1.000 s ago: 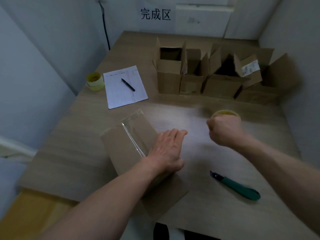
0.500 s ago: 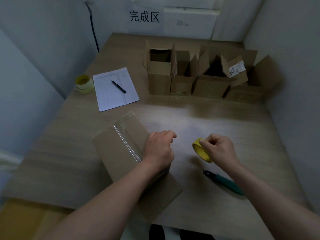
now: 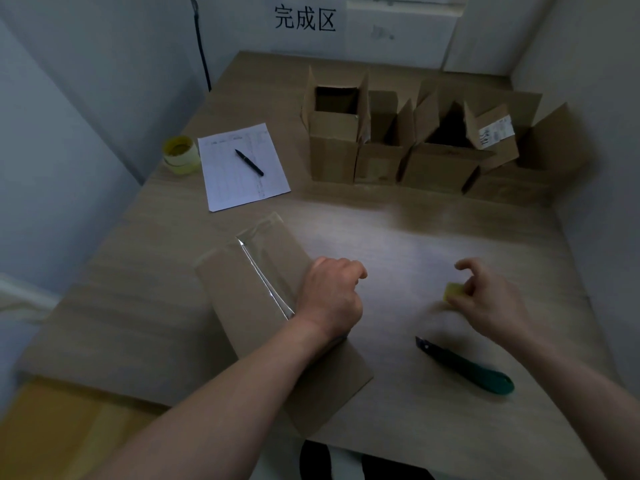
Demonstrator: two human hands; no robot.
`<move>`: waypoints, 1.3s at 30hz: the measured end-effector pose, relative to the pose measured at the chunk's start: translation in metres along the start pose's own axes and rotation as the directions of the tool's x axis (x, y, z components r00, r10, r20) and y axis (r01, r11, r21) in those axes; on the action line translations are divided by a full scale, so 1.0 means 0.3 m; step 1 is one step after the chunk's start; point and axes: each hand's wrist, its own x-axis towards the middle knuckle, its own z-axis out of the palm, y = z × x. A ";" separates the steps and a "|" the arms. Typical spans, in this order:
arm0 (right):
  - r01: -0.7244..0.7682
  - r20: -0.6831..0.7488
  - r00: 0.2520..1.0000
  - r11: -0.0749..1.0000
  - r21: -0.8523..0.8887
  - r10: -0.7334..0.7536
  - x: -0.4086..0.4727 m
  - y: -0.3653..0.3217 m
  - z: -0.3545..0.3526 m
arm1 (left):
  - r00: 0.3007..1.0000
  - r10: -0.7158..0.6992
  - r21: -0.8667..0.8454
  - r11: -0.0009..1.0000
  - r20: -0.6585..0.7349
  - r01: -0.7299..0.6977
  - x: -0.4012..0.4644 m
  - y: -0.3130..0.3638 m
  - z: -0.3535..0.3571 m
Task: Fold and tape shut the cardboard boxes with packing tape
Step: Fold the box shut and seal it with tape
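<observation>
While glossy-taped – flat brown cardboard box (image 3: 256, 306)

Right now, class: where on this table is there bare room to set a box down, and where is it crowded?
Bare tabletop lies between the open boxes and the hands. Another patch lies left of the taped box, below the paper. Crowded: the far right corner with the boxes, and around the right hand and knife.

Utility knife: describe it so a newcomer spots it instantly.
Start at the wooden table and go to its near right part, just below the right hand. The utility knife lies flat there, pointing diagonally, apart from the taped box. Its dark green handle and short blade tip mark it out from the black pen on the paper.
</observation>
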 end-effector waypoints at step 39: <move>0.935 0.485 0.354 0.316 -0.161 -0.800 0.047 -0.933 0.353 | 0.848 -0.391 -0.165 0.920 -0.359 0.355 -0.423 -0.206 -0.040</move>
